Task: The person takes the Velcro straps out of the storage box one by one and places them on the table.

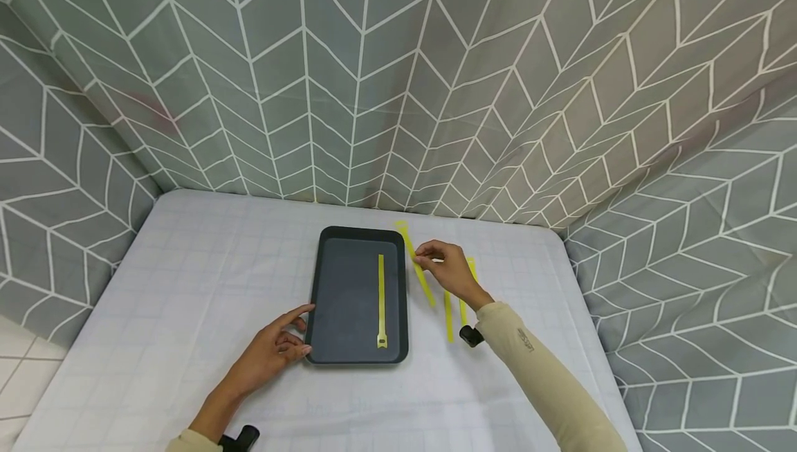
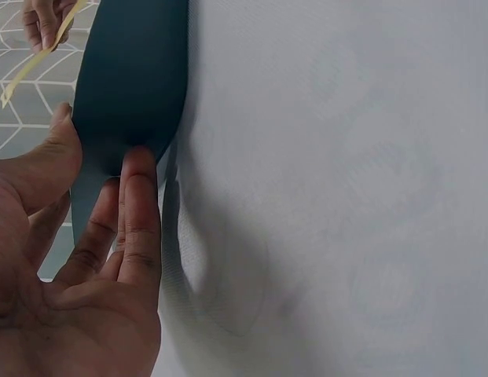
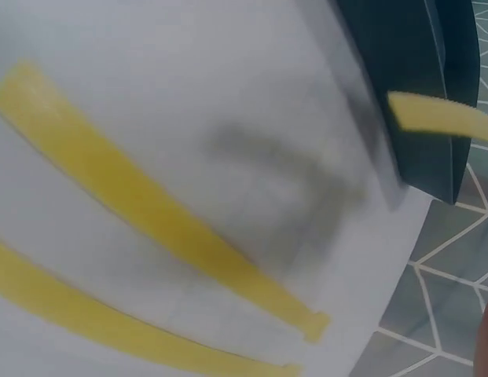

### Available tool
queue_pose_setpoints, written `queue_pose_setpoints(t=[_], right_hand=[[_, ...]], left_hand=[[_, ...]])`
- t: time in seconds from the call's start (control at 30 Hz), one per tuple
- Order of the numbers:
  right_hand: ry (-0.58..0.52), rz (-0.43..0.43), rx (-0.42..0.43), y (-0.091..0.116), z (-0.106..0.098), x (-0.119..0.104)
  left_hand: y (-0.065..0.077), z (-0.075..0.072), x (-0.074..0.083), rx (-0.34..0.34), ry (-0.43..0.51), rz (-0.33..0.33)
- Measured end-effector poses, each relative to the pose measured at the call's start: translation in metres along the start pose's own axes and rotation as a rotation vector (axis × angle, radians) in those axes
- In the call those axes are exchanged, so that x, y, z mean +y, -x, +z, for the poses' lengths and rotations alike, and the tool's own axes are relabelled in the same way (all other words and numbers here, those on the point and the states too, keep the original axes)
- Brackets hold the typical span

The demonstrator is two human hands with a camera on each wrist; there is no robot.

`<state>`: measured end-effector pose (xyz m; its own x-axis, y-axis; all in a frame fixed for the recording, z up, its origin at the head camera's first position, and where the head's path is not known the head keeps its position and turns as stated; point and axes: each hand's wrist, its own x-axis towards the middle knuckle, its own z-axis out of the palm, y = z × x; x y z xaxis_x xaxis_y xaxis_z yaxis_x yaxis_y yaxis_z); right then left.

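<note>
My right hand (image 1: 451, 272) pinches a yellow hook-and-loop cable tie (image 1: 426, 286) between thumb and fingers, just past the right side of a dark grey tray (image 1: 345, 293). The tie hangs slanted, and one end of it (image 3: 440, 116) crosses in front of the tray wall in the right wrist view. Inside the tray, towards its right side, another yellow cable tie (image 1: 382, 300) lies lengthwise, slotted head nearest me. At the tray's lower left edge my left hand (image 1: 268, 358) rests with loosely extended fingers, the fingertips (image 2: 139, 169) against the outer wall.
Two more yellow cable ties (image 1: 448, 317) (image 3: 149, 196) lie on the white-covered table (image 1: 249, 251) right of the tray, below my right forearm. A grey patterned curtain (image 1: 336, 92) rises behind the table and along both sides. Black wrist cameras (image 1: 471, 336) sit at both wrists.
</note>
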<state>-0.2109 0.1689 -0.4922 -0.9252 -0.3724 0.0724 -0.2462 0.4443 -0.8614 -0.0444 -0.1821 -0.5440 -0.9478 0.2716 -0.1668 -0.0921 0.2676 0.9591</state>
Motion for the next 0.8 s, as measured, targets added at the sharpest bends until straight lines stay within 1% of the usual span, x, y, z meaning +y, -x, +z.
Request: queue_pose_setpoints(t=[0.17,0.3,0.37,0.47,0.63,0.7,0.8], right_hand=[[-0.007,0.037,0.021,0.004,-0.001,0.005],[-0.022,0.076,0.06,0.009,-0.002,0.008],[-0.034,0.111,0.086,0.012,-0.003,0.01],[-0.049,0.183,0.121,0.016,-0.004,0.012],[-0.127,0.346,0.17,0.022,-0.005,0.017],[-0.149,0.408,0.177,0.024,-0.004,0.018],[-0.165,0.477,0.17,0.027,-0.003,0.02]], left_hand=[[0.0,0.0,-0.001,-0.005,0.004,0.004],[0.0,0.001,0.0,-0.001,0.005,-0.005],[0.0,0.001,0.001,0.001,0.008,-0.015],[-0.001,0.002,0.002,0.004,0.011,-0.023],[0.0,0.001,0.001,0.002,0.009,-0.016],[0.0,0.001,0.001,-0.002,0.007,-0.009],[0.0,0.0,0.0,0.001,0.003,-0.004]])
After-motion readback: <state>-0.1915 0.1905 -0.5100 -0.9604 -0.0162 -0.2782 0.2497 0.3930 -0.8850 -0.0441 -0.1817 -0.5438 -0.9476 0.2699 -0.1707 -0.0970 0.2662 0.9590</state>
